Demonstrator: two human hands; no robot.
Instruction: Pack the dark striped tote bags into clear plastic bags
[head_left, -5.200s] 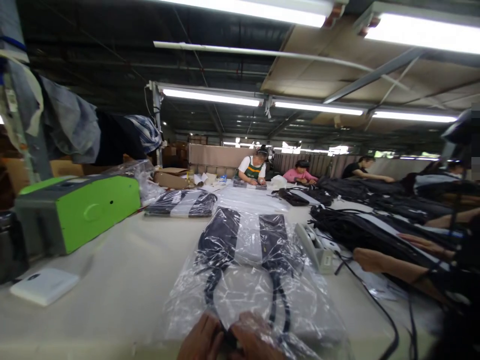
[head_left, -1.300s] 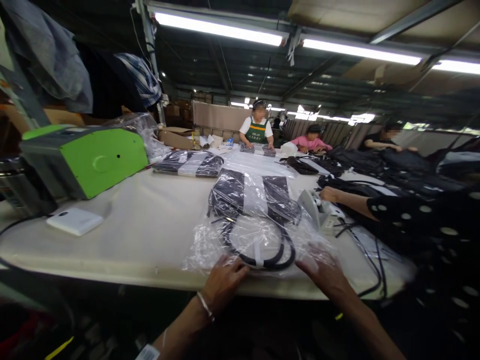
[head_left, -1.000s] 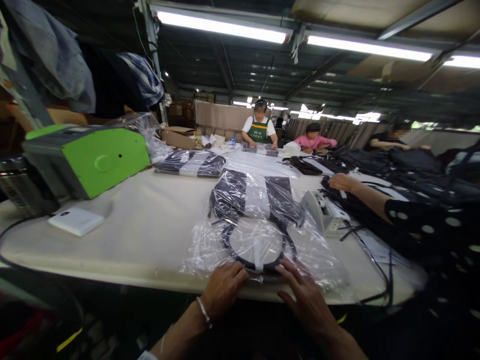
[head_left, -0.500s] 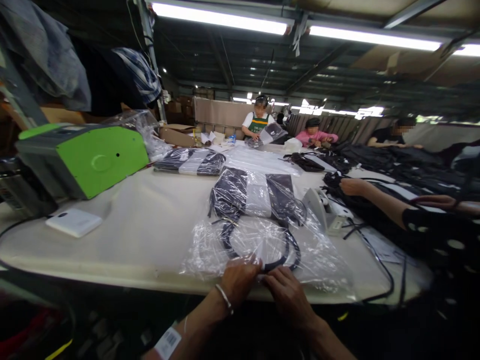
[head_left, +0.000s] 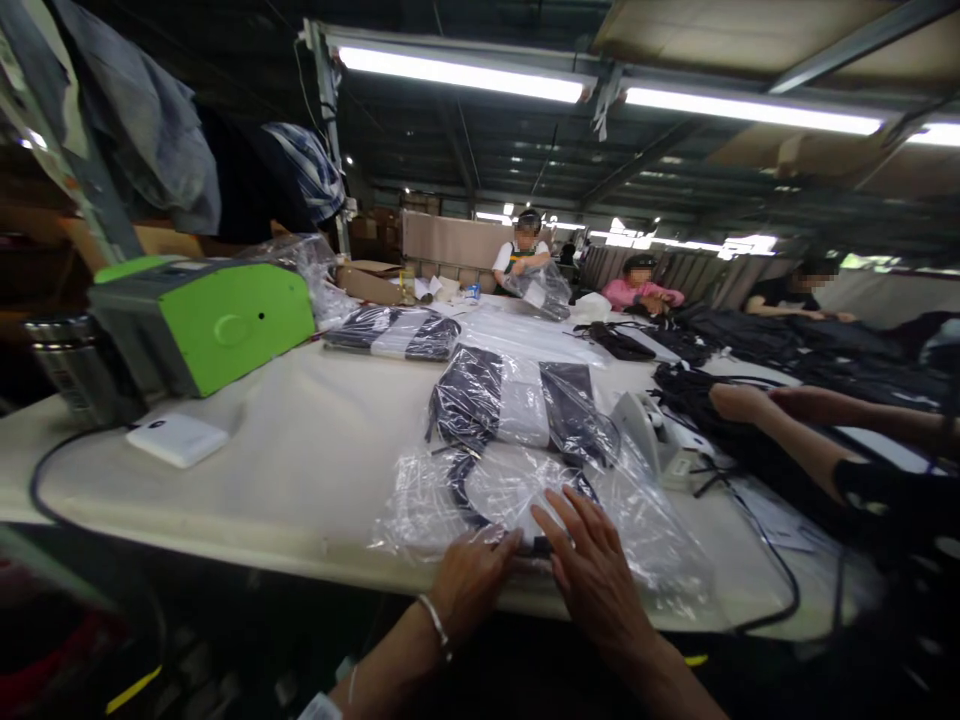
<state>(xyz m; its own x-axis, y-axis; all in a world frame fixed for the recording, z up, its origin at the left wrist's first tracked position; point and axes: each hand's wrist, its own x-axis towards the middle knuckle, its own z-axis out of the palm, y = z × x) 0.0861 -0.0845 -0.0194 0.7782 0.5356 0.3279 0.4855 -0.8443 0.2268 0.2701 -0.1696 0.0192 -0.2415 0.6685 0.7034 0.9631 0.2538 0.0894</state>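
A clear plastic bag (head_left: 420, 500) lies at the table's front edge. Inside its far part is a folded dark garment (head_left: 469, 385) with a white paper band (head_left: 523, 400) around it. A dark looped cord or strap (head_left: 466, 490) curves toward me through the bag's near part. My left hand (head_left: 474, 578), with a bracelet at the wrist, is closed at the near edge of the bag and pinches the plastic there. My right hand (head_left: 596, 565) is flat on the bag beside it, fingers spread. A small white piece under the fingers is partly hidden.
Left on the table (head_left: 300, 480) are a green and grey machine (head_left: 247, 320), a white box-like device (head_left: 178, 440) with a cable, and a steel flask (head_left: 79, 370). Behind lies another bagged garment (head_left: 394, 332). A tape dispenser (head_left: 660, 440) and a co-worker's hands (head_left: 742, 403) are at right.
My right hand has opened from a pinch and now lies spread over the bag. My left hand stays at the bag's edge. The co-worker's hands at right have come together.
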